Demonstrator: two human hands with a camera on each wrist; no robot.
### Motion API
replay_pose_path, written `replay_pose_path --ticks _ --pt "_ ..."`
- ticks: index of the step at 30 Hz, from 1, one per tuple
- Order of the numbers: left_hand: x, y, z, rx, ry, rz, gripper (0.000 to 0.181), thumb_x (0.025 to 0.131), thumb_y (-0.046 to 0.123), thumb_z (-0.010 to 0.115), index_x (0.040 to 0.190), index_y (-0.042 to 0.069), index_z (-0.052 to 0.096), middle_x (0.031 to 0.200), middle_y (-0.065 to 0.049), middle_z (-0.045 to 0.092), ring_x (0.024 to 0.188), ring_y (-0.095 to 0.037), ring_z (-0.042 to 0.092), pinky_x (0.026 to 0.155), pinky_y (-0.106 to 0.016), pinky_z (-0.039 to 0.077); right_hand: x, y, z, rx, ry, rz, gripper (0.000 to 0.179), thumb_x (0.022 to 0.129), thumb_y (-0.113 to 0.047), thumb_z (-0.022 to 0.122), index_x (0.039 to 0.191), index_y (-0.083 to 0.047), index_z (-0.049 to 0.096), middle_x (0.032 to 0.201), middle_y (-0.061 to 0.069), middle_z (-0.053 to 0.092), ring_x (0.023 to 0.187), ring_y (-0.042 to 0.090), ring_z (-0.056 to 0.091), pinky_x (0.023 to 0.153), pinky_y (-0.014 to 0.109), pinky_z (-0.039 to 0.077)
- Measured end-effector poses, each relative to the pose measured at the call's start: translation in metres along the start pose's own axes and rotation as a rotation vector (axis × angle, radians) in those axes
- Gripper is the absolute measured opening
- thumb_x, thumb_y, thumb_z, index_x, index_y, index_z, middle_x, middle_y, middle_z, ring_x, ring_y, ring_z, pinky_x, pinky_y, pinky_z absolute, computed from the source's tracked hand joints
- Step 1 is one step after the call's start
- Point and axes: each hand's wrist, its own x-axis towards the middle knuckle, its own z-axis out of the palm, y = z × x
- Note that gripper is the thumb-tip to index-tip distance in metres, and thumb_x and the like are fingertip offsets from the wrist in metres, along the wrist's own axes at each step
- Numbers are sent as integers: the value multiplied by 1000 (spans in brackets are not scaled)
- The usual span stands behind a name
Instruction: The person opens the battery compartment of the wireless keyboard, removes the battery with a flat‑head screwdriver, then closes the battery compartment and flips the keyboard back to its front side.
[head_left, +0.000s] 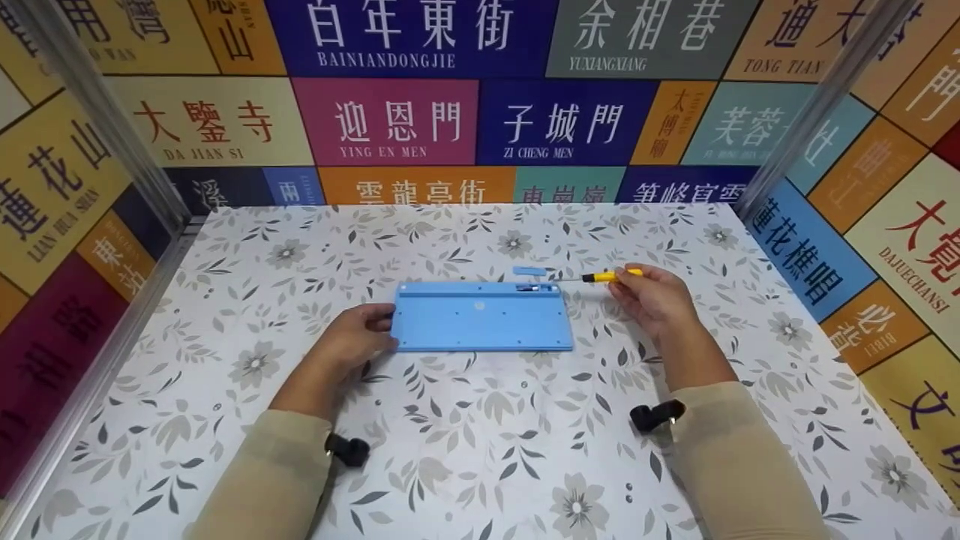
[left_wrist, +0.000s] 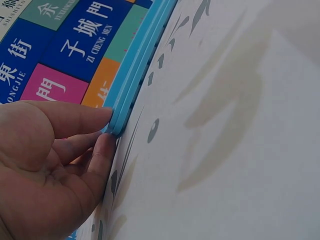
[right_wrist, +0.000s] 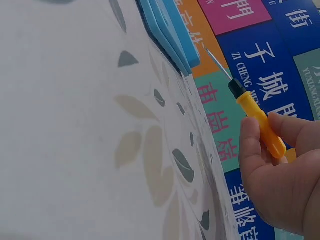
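Note:
A light blue keyboard (head_left: 480,324) lies underside up on the table, its small battery compartment (head_left: 534,288) uncovered at the far right corner. My left hand (head_left: 354,337) pinches the keyboard's left end; in the left wrist view the thumb and a finger meet at the blue edge (left_wrist: 131,85). Between thumb and fingers, my right hand (head_left: 660,300) holds a screwdriver (head_left: 600,277) with a yellow handle and black collar. Its thin metal shaft points left, the tip close to the compartment's right end. In the right wrist view, the screwdriver (right_wrist: 260,120) slants up towards the keyboard's corner (right_wrist: 187,60).
A small blue battery cover (head_left: 529,271) lies just beyond the keyboard's far edge. Floral-patterned cloth (head_left: 450,435) covers the table. Panels with coloured signs (head_left: 397,120) stand behind and at both sides. A black device (head_left: 349,450) is on each wrist.

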Motion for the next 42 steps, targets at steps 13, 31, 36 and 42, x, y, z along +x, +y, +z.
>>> replay_pose_path --ticks 13,31,36,42 --pt "-1 1 1 -11 1 -14 71 93 5 75 159 10 50 153 -14 62 147 -31 54 127 -45 39 -7 -4 -36 31 50 27 45 94 -13 82 135 -15 64 124 1 70 106 12 76 106 26 58" --pt "-1 0 2 1 19 -2 68 94 5 75 158 11 52 151 -14 63 144 -31 55 124 -44 42 6 4 -64 -191 169 23 55 97 -14 80 148 -10 61 128 -1 64 121 13 72 108 27 57" --pt "-3 1 4 -43 18 -26 69 94 1 74 158 11 52 151 -14 61 145 -30 55 124 -43 43 9 5 -67 -480 236 4 56 93 -29 84 143 -11 65 129 0 64 112 14 72 101 26 59" --pt "-3 2 3 -38 17 -26 69 93 1 73 158 11 52 151 -14 61 145 -30 54 125 -43 42 9 4 -69 -747 291 25 54 89 -39 84 131 -10 68 92 -1 70 88 18 65 79 28 55"
